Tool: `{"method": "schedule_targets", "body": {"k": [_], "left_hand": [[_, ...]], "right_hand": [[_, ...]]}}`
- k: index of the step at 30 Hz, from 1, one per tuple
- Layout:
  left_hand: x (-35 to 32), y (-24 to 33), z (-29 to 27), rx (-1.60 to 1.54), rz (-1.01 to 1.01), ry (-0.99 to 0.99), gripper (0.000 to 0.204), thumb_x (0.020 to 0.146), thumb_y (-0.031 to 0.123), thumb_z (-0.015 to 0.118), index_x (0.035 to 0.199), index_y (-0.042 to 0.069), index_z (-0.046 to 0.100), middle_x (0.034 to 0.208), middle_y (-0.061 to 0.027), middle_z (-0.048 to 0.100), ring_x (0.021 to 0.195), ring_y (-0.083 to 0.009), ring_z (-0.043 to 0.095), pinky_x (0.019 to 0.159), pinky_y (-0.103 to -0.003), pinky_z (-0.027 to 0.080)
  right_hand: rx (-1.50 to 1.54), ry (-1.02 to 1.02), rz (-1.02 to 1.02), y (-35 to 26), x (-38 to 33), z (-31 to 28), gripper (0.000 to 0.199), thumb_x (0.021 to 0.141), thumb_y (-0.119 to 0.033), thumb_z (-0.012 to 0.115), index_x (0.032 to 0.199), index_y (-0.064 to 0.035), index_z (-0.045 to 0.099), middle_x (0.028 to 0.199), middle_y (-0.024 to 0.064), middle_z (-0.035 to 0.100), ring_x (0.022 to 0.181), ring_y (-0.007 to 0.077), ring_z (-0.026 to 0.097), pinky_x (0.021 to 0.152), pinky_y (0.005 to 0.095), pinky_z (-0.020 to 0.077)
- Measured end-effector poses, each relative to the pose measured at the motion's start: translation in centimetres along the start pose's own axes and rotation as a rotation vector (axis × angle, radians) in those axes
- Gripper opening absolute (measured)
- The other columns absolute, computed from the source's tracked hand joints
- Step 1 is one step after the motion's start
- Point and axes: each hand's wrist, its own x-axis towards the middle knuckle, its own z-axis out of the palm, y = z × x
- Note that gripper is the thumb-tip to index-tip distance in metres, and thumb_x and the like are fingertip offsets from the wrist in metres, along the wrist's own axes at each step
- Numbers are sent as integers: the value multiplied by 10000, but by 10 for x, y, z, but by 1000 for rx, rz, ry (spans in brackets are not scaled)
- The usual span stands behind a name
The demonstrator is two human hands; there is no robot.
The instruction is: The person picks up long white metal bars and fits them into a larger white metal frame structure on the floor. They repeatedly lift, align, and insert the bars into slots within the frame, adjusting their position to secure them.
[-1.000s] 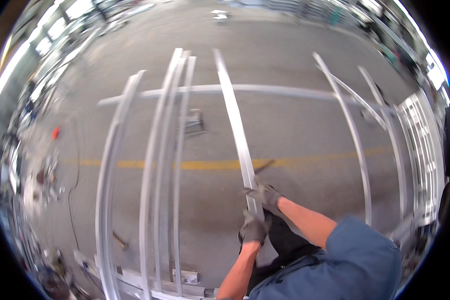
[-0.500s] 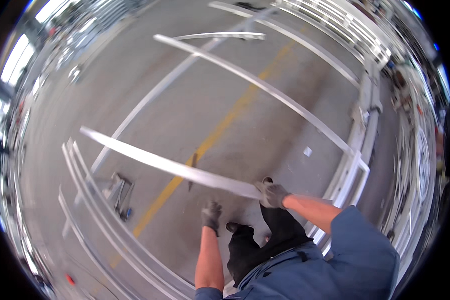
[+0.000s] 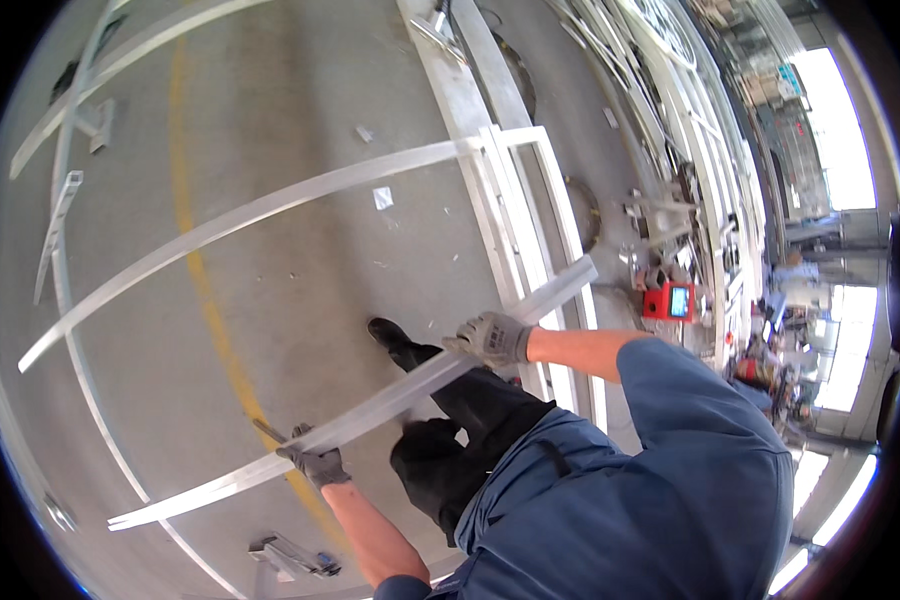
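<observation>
A long pale metal bar point(image 3: 405, 392) runs slantwise in front of my legs, from the lower left up to the right. My right hand point(image 3: 495, 340), in a grey work glove, is closed round it near its upper right part. Further down the bar, my gloved left hand point(image 3: 315, 464) grips it too. The bar's right end passes above a white metal frame point(image 3: 505, 225). Its left end lies over a long rail point(image 3: 105, 430) in this view.
Another long bar point(image 3: 240, 212) reaches from the frame across to the rail. Shorter metal pieces point(image 3: 295, 556) and a white scrap point(image 3: 383, 198) lie on the grey floor, which has a yellow line point(image 3: 210, 310). A red device point(image 3: 668, 302) with a screen stands at the right.
The view has swung to the right. My left hand, earlier off the bar, now holds it. My right hand is now further in from the bar's right end.
</observation>
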Motion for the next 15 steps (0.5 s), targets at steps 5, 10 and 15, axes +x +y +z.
{"method": "schedule_targets", "body": {"k": [5,10,15], "left_hand": [[65,9,36,122,-40,-93,804,863,813,571,1239,102,559,1137,-69,623,1095,-245,585,1031,-500,491],[113,5,80,250,-102,-155,806,876,829,528,1293,140,549,1213,-44,604,1135,-239,575,1046,-491,482],[137,27,147,566,-412,-174,796,892,825,511,1292,142,595,1203,-46,668,1148,-240,613,1026,-473,494]], "right_hand": [[113,26,27,36,43,38,748,830,-276,711,1511,-123,442,1177,71,662,1032,251,685,875,394,549],[206,72,129,61,80,78,772,791,-301,764,1489,-154,468,1165,60,657,1049,247,677,862,391,555],[328,-50,291,104,132,63,689,812,-474,764,1389,-182,525,1169,63,649,1106,268,651,917,428,519]]}}
